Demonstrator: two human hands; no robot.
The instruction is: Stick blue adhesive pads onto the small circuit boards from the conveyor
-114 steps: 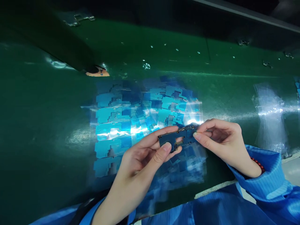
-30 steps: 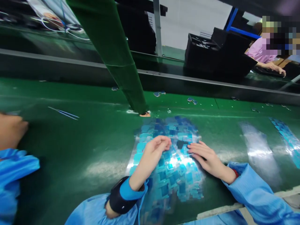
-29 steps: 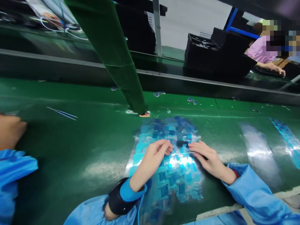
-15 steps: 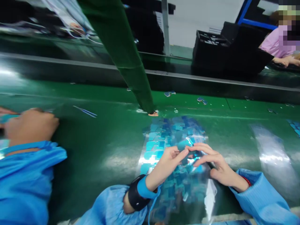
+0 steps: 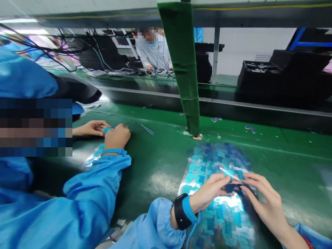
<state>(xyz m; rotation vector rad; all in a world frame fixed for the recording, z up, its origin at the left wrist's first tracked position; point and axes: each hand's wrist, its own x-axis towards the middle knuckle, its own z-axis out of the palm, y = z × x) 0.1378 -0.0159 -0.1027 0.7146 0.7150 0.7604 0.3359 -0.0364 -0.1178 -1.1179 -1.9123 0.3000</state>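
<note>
Head view is showing the person's left hand [image 5: 210, 192] and right hand [image 5: 261, 204] meeting low on the right, over a clear sheet [image 5: 190, 165] that is lying on the green belt [image 5: 155, 173]. Between their fingertips they are holding a small dark part [image 5: 231, 187] just above the sheet. The left hand is pinching the part's near end with thumb and forefinger. The right hand is closing its thumb and forefinger on the other end, with its remaining fingers fanning out. A thin strip of film [image 5: 230, 175] is standing up at a slant from the part, glinting. Which fingers are gripping it, I cannot tell.

Blue pieces [image 5: 207, 162] are covering the sheet in overlapping rows. Judging from that, and from the film lifting off at one end only, the peeling is looking part-way through on this part: the strip is not yet lying free of it.

A wrist strap [image 5: 181, 216] is circling the left wrist. A green post [image 5: 185, 69] is rising from the belt just behind the sheet, and a few scraps [image 5: 216, 119] are lying beyond it. On the left, a co-worker's hands [image 5: 118, 136] are working close together on the belt, with tweezers [image 5: 147, 129] lying near them. Black trays [image 5: 285, 69] are stacking up at far right.
</note>
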